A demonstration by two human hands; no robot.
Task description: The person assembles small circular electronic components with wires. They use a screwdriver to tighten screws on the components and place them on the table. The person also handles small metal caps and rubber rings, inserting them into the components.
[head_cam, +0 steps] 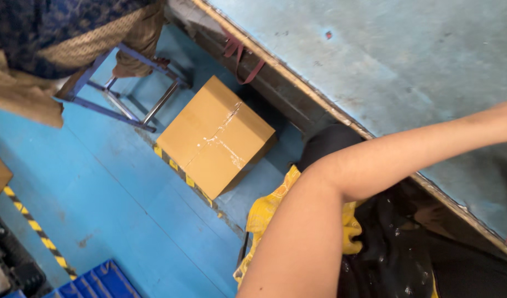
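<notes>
Neither of my hands shows in the head view. One bare arm of mine (341,182) rises from the bottom middle, bends at the elbow and runs out past the right edge over the table, so its hand is hidden. Under the arm, yellow cloth (267,209) and shiny black fabric (391,248) lie on my lap. A sealed brown cardboard box (214,138) with clear tape stands on the blue floor beside the table, apart from my arm.
A worn pale-blue table (408,60) with a wooden edge fills the upper right, and a red strap (245,63) hangs below it. Another person (49,38) sits on a blue-framed stool (126,94) at top left. Hazard tape (38,232) and a blue crate (96,281) are at lower left.
</notes>
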